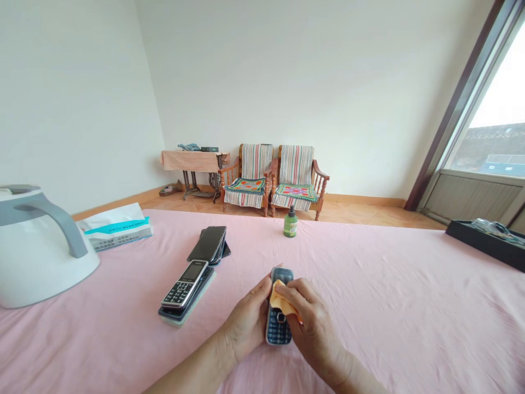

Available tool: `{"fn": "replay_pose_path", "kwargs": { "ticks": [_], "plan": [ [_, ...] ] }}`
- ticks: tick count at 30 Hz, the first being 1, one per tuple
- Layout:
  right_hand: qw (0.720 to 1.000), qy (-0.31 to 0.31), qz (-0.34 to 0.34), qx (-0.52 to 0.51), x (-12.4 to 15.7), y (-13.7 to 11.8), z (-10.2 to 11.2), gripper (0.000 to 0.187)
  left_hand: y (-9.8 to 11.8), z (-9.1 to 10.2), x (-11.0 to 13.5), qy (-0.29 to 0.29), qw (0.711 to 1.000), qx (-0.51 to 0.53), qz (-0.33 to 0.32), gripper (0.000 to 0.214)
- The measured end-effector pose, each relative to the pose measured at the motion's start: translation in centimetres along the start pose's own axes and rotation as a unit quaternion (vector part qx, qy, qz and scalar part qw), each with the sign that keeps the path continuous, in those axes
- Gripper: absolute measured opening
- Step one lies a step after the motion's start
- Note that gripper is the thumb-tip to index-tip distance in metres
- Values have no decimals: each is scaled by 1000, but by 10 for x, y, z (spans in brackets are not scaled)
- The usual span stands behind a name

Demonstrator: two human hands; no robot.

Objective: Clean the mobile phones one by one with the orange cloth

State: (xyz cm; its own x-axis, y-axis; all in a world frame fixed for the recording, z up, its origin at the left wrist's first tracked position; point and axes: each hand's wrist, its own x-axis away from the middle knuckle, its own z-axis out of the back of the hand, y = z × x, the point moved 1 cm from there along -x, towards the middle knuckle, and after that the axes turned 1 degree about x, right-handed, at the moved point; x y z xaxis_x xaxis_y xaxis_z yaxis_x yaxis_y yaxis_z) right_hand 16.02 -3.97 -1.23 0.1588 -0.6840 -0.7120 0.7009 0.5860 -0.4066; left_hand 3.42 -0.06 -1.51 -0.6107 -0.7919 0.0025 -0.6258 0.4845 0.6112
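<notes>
One phone | part-hidden by yellow cloth, right hand | kettle cropped

Print on the packet, bottle and keypad phones cannot be read.

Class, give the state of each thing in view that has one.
Held phone: face up
Left hand: gripping held phone
Cloth: bunched against held phone
Right hand: holding cloth
Stacked keypad phone: face up
Top smartphone: face up, screen dark
Green bottle: upright
White jug: upright
Black box: open-topped

Two wooden armchairs stand before a white wall.
</notes>
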Motion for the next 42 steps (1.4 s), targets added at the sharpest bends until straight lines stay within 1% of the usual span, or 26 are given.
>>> {"fn": "replay_pose_path", "kwargs": {
  "ticks": [3,5,7,10,12,14,17,20,22,24,27,29,32,35,38,42],
  "plan": [
    [998,-56,-3,-9,5,-7,-4,57,5,3,-1,-6,1000,18,-2,30],
    [996,-83,2,-17,8,-12,-6,53,7,4,-1,-9,1000,25,10,29],
    [995,-101,13,-20,10,-15,-8,50,10,4,0,7,999,27,33,34],
    [993,-114,32,-18,12,-18,-9,46,12,5,1,54,996,34,58,41],
    [993,-109,35,-12,12,-18,-9,46,14,6,1,75,995,45,49,39],
    [996,-87,18,-4,11,-13,-7,49,15,6,0,79,995,49,39,36],
    [999,-40,-13,3,8,-5,-4,52,15,5,0,63,997,38,37,34],
    [1000,-20,-12,-3,9,-1,-3,55,15,3,1,49,998,30,34,34],
    [1000,-26,-5,-6,10,-4,-4,56,16,3,1,53,997,30,37,35],
    [999,-41,5,-5,12,-10,-5,57,18,4,1,71,996,32,39,38],
    [997,-72,27,-6,13,-19,-7,52,23,6,0,102,994,40,24,41],
    [996,-81,29,-8,13,-20,-8,49,25,7,0,113,993,40,15,41],
    [998,-58,4,-5,13,-13,-9,53,24,7,1,104,994,31,15,42],
    [999,-33,-10,0,13,-6,-9,56,20,7,1,70,997,35,23,41],
    [999,-33,8,3,14,-9,-8,58,16,6,1,59,997,29,33,35],
    [997,-53,58,-2,11,-21,-6,57,19,5,2,83,996,24,31,40]
  ]
}}
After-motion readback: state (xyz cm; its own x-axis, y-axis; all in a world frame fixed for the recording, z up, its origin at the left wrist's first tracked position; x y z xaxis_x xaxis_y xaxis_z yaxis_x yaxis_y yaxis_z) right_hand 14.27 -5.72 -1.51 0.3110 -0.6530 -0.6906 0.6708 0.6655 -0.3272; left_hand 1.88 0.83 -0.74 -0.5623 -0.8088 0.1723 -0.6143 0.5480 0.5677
